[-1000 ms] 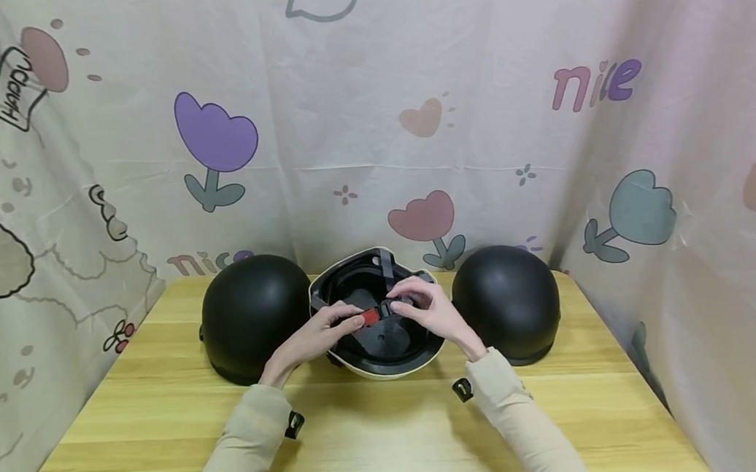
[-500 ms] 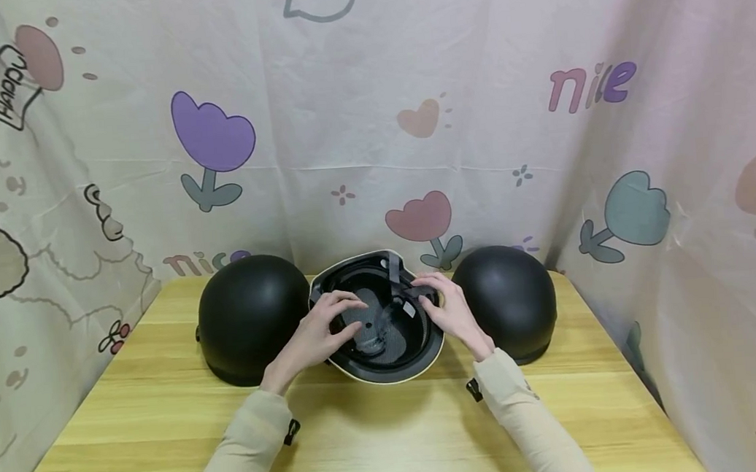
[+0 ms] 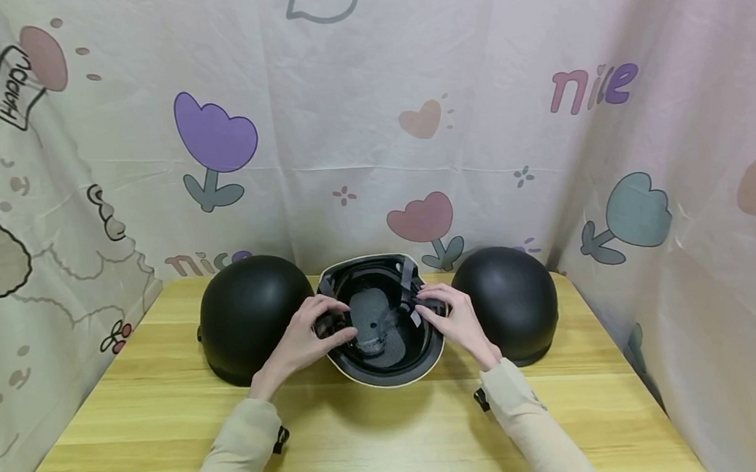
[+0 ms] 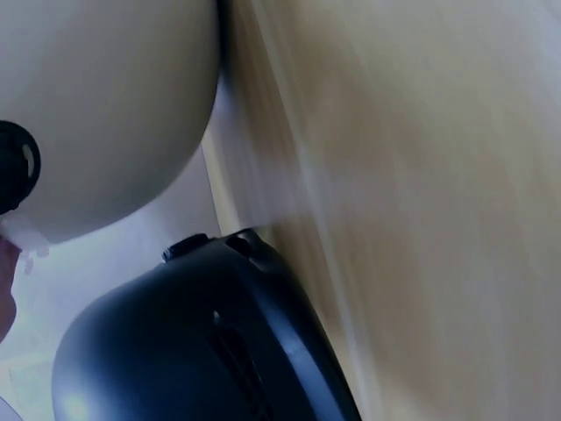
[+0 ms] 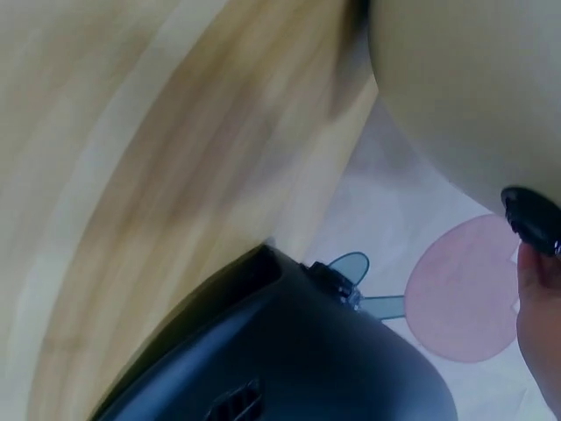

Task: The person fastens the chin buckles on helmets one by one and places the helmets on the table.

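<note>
In the head view a cream helmet lies upturned in the middle of the table, its black lining and grey mesh pad facing up. My left hand is at its left side, thumb and fingers spread apart over the rim. At the right side my right hand pinches the black chin strap near the rim; its fingertips partly cover the strap. The left wrist view shows the cream shell with a round black fitting. A fingertip shows in the right wrist view.
One black helmet stands dome up to the left of the cream one, another black helmet to the right. Both are close beside my hands. A patterned cloth hangs behind the wooden table.
One second ago both hands held the strap's red and black buckle together over the helmet. The hands have since parted to the two sides; the red piece no longer shows.
</note>
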Tool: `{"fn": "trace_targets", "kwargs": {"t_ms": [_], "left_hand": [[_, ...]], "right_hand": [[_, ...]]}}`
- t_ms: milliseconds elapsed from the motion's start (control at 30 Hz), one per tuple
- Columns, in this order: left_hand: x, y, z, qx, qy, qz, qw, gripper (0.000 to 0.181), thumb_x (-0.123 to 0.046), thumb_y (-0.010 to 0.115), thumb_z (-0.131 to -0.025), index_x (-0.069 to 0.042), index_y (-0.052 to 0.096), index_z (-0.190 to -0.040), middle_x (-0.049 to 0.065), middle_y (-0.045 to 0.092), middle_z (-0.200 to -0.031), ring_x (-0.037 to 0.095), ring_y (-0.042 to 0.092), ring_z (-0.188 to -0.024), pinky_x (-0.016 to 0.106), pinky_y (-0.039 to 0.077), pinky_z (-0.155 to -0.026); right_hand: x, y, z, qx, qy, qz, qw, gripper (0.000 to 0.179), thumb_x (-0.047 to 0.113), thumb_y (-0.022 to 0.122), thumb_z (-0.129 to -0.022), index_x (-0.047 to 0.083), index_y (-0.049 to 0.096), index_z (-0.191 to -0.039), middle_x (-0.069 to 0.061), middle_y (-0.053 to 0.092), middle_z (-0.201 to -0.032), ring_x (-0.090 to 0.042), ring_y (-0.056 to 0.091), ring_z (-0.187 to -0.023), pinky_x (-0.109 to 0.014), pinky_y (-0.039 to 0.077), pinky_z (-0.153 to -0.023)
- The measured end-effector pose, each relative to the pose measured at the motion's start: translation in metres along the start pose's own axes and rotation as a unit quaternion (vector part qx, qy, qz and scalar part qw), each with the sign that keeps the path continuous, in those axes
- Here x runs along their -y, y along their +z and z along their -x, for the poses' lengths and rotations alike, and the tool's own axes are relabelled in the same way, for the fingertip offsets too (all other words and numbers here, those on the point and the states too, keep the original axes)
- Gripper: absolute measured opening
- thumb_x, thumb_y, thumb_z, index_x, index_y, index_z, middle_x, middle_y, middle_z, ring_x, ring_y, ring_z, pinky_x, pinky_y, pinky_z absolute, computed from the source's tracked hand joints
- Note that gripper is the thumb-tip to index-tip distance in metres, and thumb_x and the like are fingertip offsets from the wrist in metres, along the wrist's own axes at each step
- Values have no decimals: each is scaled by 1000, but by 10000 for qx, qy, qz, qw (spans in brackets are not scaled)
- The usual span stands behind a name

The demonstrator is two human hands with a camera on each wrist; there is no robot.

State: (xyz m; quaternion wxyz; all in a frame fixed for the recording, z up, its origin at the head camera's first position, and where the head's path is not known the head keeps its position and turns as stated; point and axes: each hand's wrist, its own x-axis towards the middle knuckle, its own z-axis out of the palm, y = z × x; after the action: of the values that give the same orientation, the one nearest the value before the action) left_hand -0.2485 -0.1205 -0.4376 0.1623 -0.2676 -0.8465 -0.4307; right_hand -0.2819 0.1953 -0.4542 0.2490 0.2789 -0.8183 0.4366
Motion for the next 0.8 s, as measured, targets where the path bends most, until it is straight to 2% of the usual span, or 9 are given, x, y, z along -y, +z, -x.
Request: {"fn": "trace_targets", "kwargs": {"t_ms": [100, 200, 400, 567, 633, 700, 800], "left_hand": [[5, -2, 3, 175, 14, 93, 9998, 51, -31, 90, -76, -16, 69, -119, -3, 63, -122, 15, 54, -119, 46, 45, -106], [9, -3, 6, 183, -145, 207, 9995, 58, -29, 90, -75, -14, 65, -125, -1, 59, -130, 17, 52, -126, 48, 42, -110], [14, -7, 9, 24, -516, 394, 9979, 60, -25, 85, -82, -14, 58, -135, 5, 54, -141, 25, 49, -134, 54, 38, -114], [15, -10, 9, 69, -848, 582, 9947, 66, -23, 74, -93, -11, 44, -150, 13, 46, -153, 35, 46, -142, 55, 38, -116], [17, -10, 9, 193, -927, 732, 9928, 66, -22, 67, -98, -12, 37, -155, 15, 40, -159, 35, 43, -145, 50, 39, -116], [18, -11, 9, 303, -958, 916, 9907, 66, -19, 61, -101, -12, 30, -159, 19, 35, -162, 37, 40, -146, 36, 42, -114], [21, -11, 9, 399, -933, 1147, 9882, 64, -17, 55, -104, -8, 25, -160, 23, 29, -164, 39, 35, -148, 11, 37, -108]], "right_hand": [[1, -6, 4, 117, 109, -201, 9997, 17, 8, 81, -84, 9, 79, -101, -11, 76, -112, -30, 69, -113, -11, 43, -104], [3, -13, 9, 393, 334, -431, 9977, 23, 8, 81, -84, 8, 77, -107, -14, 74, -119, -33, 66, -119, -10, 39, -107], [7, -26, 16, 1043, 871, -607, 9889, 34, 19, 80, -87, 17, 74, -119, -5, 69, -133, -24, 60, -130, -12, 36, -111], [9, -30, 21, 1227, 950, -697, 9854, 38, 24, 79, -88, 19, 71, -124, -2, 66, -137, -21, 58, -134, -14, 36, -113], [8, -30, 22, 1243, 967, -821, 9841, 39, 22, 79, -88, 17, 70, -126, -4, 65, -139, -21, 56, -135, -13, 36, -113], [6, -30, 23, 1235, 939, -978, 9830, 40, 18, 78, -89, 15, 69, -128, -6, 64, -140, -21, 55, -136, -12, 35, -113], [5, -29, 25, 1150, 843, -1211, 9823, 40, 11, 77, -89, 10, 69, -128, -11, 63, -139, -22, 54, -136, -12, 36, -112]]}}
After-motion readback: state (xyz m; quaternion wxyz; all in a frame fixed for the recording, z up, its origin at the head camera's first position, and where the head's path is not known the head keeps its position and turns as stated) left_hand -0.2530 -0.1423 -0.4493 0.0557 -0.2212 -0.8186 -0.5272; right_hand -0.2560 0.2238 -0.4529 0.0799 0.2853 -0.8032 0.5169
